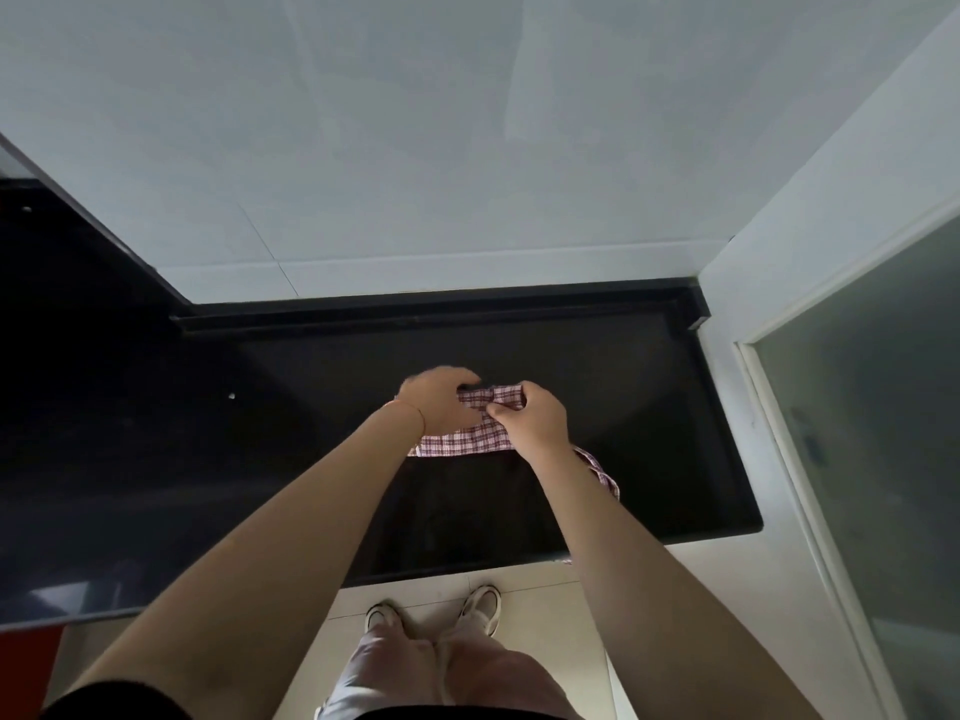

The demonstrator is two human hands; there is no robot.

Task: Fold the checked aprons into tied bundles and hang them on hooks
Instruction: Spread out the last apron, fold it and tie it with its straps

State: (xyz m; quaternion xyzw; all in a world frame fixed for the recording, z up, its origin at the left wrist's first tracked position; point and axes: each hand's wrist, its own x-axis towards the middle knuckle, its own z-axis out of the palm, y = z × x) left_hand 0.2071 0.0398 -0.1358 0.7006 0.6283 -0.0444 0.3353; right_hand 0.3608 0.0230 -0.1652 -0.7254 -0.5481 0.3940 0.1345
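Both hands work a folded checked apron [467,439] lying on the black table [649,407]. The left hand [441,400] curls over the bundle's far left part, its grip pressing down on the cloth. The right hand [535,415] pinches a narrow checked strip between thumb and fingers, just right of the left grip. Below both grips the folded band lies flat; a loose strap [602,472] trails from under the right wrist, apparently toward the table's near edge.
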